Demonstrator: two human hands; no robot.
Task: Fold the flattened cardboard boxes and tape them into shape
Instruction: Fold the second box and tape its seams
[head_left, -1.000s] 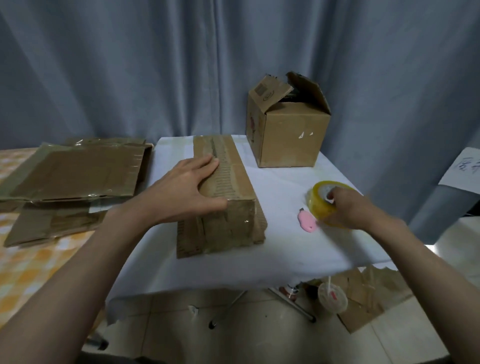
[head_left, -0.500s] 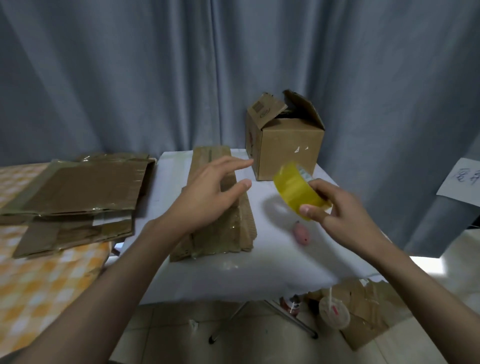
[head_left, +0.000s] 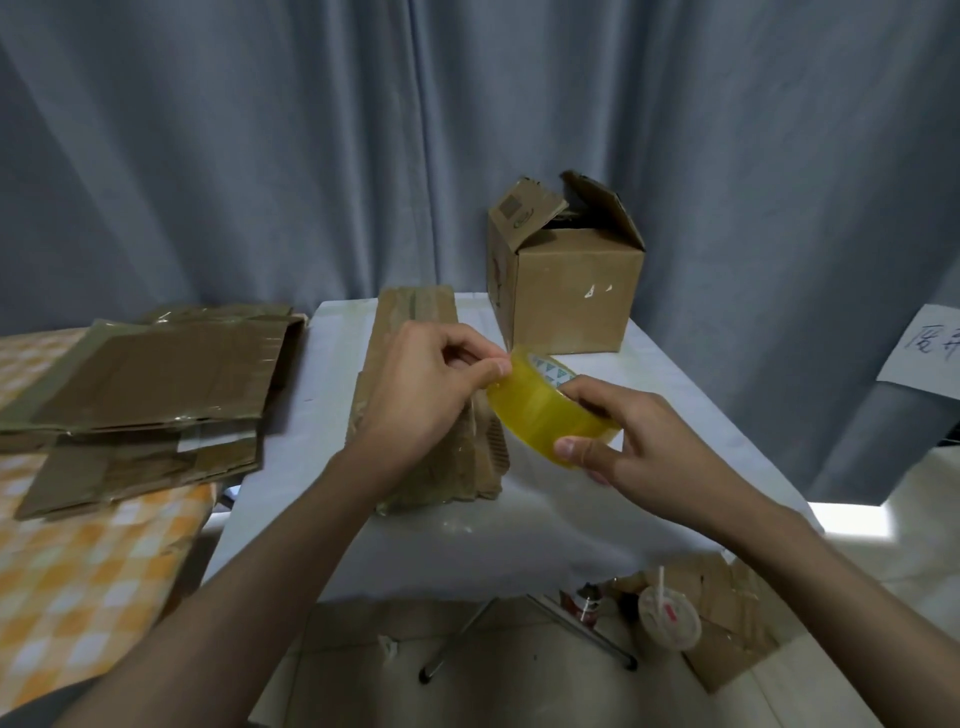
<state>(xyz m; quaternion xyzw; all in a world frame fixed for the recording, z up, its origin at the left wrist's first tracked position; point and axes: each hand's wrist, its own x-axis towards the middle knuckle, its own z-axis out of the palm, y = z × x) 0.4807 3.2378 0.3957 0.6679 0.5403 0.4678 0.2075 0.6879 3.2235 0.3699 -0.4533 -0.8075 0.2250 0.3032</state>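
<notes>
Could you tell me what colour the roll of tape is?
The roll of tape is translucent yellow, seen in the head view.

Single head-worn cam, wide-angle, looking fwd and down over white table (head_left: 519, 545) from front edge. Close to hands, forearms entering from bottom corners. Curtain (head_left: 260, 156) filling bkgd; floor visible below table. No 2nd view.

Both forearms reach forward and inward from the lower corners, bare, with the hands meeting mid-frame. The left hand (head_left: 423, 387) is raised, knuckles up, its thumb and curled fingers pinching at the tape (head_left: 545, 413). The right hand (head_left: 631, 441) grips the roll from the right, thumb on its near face.
</notes>
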